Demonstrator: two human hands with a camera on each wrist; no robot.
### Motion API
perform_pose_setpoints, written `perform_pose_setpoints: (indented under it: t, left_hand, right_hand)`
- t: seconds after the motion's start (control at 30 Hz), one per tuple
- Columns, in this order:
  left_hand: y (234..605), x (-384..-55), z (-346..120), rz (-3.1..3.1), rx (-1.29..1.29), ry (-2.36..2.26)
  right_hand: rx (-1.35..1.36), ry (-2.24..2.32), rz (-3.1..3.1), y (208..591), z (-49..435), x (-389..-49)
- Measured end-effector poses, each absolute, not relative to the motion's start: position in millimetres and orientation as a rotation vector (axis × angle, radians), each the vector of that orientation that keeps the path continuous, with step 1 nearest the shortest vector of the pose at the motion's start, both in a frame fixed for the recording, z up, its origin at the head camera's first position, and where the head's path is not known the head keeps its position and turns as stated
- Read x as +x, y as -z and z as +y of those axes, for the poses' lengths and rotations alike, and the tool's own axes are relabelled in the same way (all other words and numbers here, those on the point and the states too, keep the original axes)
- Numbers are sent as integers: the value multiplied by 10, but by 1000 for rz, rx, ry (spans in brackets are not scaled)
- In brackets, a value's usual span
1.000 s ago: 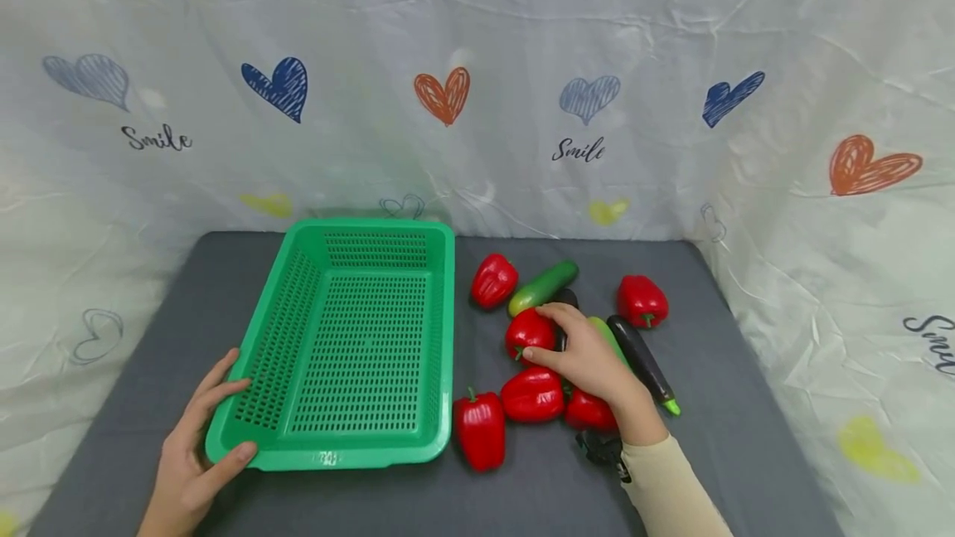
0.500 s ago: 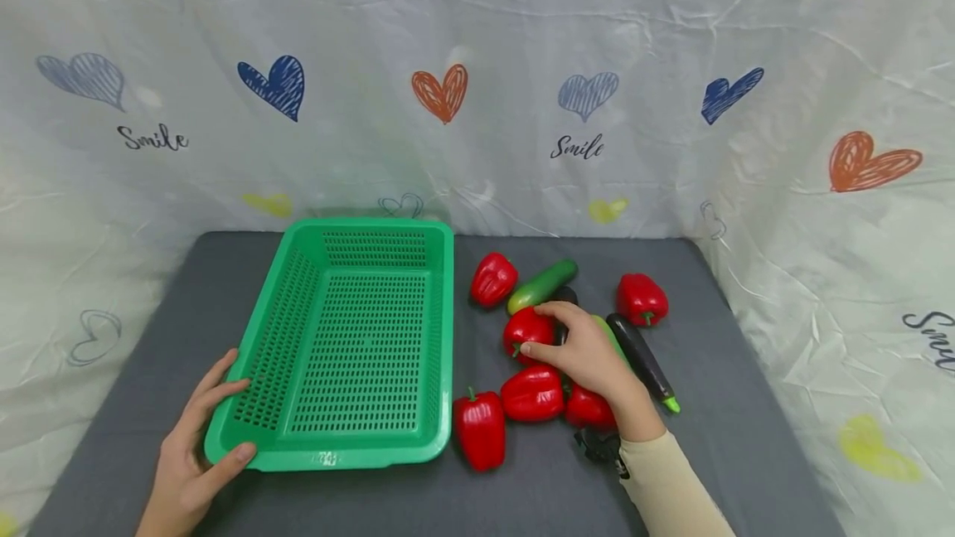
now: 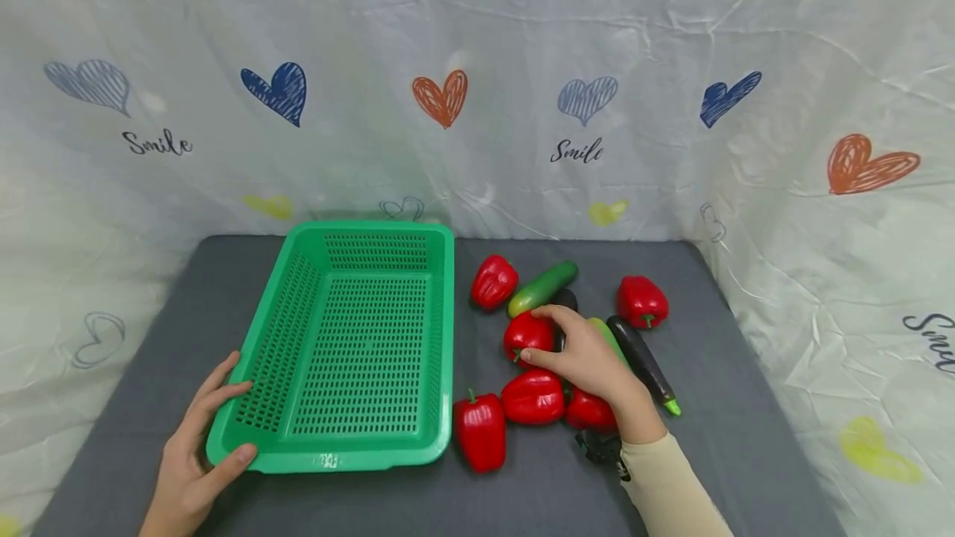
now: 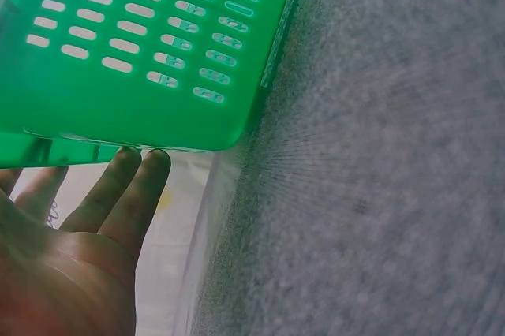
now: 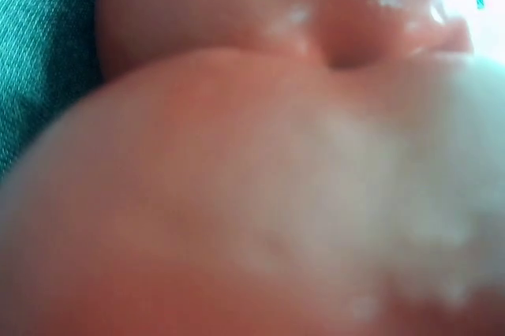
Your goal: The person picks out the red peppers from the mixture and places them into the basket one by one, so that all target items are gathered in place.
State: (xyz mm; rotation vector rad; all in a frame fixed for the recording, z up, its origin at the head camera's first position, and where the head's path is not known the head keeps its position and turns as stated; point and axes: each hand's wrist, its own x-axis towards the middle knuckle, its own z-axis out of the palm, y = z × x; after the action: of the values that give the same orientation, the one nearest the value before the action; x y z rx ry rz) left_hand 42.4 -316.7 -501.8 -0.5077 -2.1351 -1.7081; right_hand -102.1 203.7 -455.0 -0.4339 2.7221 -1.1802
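Observation:
A green plastic basket [image 3: 364, 346] with slotted walls stands left of centre in the head view. My left hand [image 3: 196, 442] holds its near left corner, thumb over the front rim and two fingertips over the left rim. In the left wrist view, fingers [image 4: 146, 186] reach up to the rim from outside. Right of the basket, my right hand [image 3: 585, 355] grips a red bell pepper [image 3: 525, 336] between thumb and fingers, its green stem near the thumb. Close blurred reddish shapes fill the right wrist view, so little of the grip shows there.
Several more red bell peppers [image 3: 533, 396] lie around the right hand. A green cucumber [image 3: 545, 288] lies behind it, and a dark eggplant [image 3: 643, 361] to its right. Another green vegetable [image 3: 608, 338] is partly hidden by the hand. A patterned curtain [image 3: 507, 172] hangs behind the grey table [image 3: 716, 437].

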Motion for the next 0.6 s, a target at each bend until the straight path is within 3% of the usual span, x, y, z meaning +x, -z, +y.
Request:
perform_pose_setpoints:
  t: [0.6]
  left_hand:
    - [5028,408,-3161,-2127,-525,1665]
  right_hand:
    - [-389,1180,2789,4533,2018,-1015]
